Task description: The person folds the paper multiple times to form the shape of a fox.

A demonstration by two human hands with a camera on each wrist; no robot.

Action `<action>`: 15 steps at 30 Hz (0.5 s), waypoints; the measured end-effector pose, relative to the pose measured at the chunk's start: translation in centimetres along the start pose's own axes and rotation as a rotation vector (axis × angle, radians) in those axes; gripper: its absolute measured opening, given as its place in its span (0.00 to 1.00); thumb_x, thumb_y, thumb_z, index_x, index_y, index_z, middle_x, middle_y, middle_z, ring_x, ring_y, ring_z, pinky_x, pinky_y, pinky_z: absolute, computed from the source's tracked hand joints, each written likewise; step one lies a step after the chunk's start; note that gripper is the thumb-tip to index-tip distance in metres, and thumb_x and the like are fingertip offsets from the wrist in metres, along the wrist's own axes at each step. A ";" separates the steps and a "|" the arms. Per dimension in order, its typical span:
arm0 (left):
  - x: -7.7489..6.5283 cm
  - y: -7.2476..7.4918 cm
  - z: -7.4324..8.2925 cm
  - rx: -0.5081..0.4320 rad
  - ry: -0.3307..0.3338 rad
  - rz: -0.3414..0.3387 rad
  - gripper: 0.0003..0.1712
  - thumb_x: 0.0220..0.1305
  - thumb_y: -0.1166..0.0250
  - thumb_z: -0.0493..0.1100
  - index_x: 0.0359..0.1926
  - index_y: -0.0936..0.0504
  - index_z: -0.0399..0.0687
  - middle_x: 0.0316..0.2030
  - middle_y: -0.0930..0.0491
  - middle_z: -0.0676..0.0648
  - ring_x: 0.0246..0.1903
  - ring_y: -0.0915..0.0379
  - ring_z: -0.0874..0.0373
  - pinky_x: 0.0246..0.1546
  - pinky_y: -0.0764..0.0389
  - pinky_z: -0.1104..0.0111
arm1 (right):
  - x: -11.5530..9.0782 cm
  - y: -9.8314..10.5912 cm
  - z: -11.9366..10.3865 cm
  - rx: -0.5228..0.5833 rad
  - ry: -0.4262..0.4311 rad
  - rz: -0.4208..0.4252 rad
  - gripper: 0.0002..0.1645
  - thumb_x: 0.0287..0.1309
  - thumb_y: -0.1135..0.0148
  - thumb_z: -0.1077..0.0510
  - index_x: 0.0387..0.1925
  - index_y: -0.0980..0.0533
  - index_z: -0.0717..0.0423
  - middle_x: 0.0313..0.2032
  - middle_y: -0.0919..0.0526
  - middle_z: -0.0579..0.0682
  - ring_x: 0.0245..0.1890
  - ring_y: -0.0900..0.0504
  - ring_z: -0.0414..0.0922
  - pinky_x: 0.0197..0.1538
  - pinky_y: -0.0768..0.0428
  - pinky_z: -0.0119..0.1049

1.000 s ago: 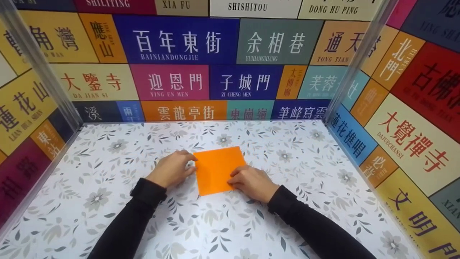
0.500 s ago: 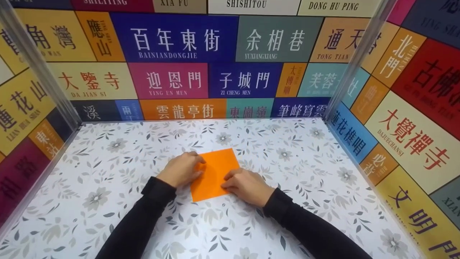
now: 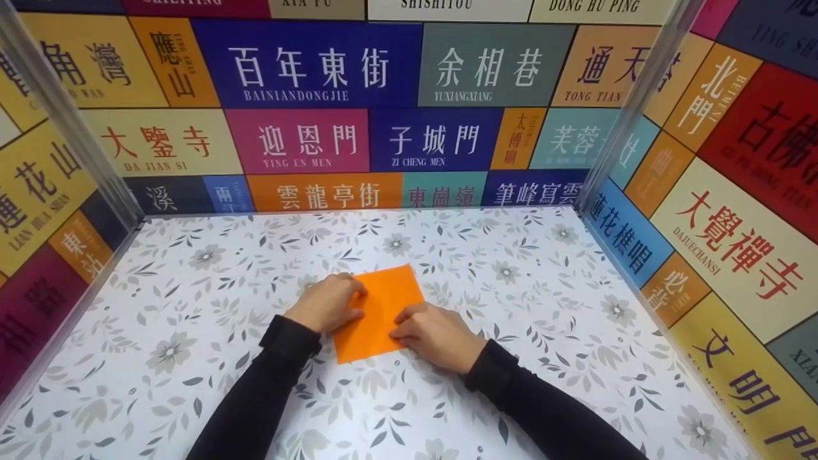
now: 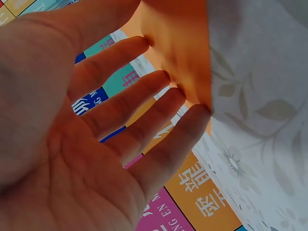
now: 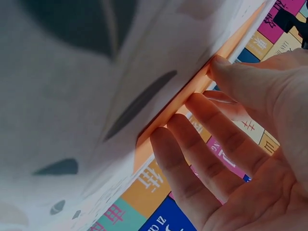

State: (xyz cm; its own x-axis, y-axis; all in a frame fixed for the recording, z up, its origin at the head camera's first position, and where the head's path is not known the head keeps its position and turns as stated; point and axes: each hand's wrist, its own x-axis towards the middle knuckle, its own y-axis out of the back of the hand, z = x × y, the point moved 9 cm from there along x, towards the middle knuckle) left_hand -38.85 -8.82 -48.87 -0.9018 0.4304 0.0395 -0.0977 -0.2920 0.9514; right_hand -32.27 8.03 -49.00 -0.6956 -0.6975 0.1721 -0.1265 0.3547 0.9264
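A square sheet of orange paper [image 3: 382, 319] lies at a slight turn on the patterned tabletop, between the two hands. The left hand [image 3: 324, 303] rests its fingertips on the paper's left side; in the left wrist view the fingers [image 4: 120, 103] reach out fairly straight, tips on the orange surface. On the right side, the right hand [image 3: 441, 337] touches the sheet near its edge with thumb and fingertips. The right wrist view has its fingers [image 5: 202, 161] extended, tips along the paper's edge [image 5: 168, 113]. Part of the paper's left edge is hidden under the left hand.
The white tabletop [image 3: 192, 377] carries a grey leaf and flower print. Panels with colourful Chinese lettering form the back wall [image 3: 307, 64] and both sides. Clear strips [image 3: 629, 115] run up the corners. Black sleeves [image 3: 549, 406] cover both forearms.
The orange paper has slid a little left and toward the person, turning slightly. The left hand has moved right, farther over the sheet; the right hand has shifted slightly left.
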 end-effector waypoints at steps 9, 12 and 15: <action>0.2 -0.2 -0.1 0.014 0.010 -0.013 0.23 0.75 0.18 0.45 0.64 0.08 0.41 0.61 0.07 0.37 0.59 0.10 0.39 0.64 0.08 0.44 | 0.2 0.2 0.4 0.048 -0.031 -0.010 0.12 0.78 0.23 0.59 0.57 0.05 0.50 0.62 0.05 0.53 0.64 0.07 0.55 0.71 0.09 0.55; 0.1 -0.2 -0.1 0.011 0.011 -0.016 0.23 0.75 0.19 0.45 0.65 0.08 0.40 0.61 0.07 0.36 0.60 0.10 0.38 0.65 0.09 0.44 | 0.3 0.1 0.6 0.051 -0.046 -0.018 0.12 0.78 0.23 0.58 0.57 0.05 0.49 0.62 0.05 0.52 0.65 0.07 0.55 0.71 0.09 0.55; 0.0 -0.1 -0.1 0.006 0.016 -0.016 0.23 0.75 0.19 0.44 0.65 0.08 0.40 0.62 0.08 0.36 0.60 0.10 0.38 0.66 0.09 0.44 | 0.4 0.1 0.7 0.069 -0.061 -0.020 0.12 0.77 0.22 0.59 0.58 0.05 0.50 0.62 0.05 0.52 0.65 0.07 0.54 0.72 0.10 0.55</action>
State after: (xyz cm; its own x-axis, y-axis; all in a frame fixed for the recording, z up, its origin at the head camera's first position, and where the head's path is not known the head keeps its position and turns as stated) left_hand -38.84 -8.90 -48.99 -0.9068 0.4212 0.0190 -0.1101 -0.2799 0.9537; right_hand -33.04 8.26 -49.04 -0.7340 -0.6664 0.1314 -0.1874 0.3846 0.9039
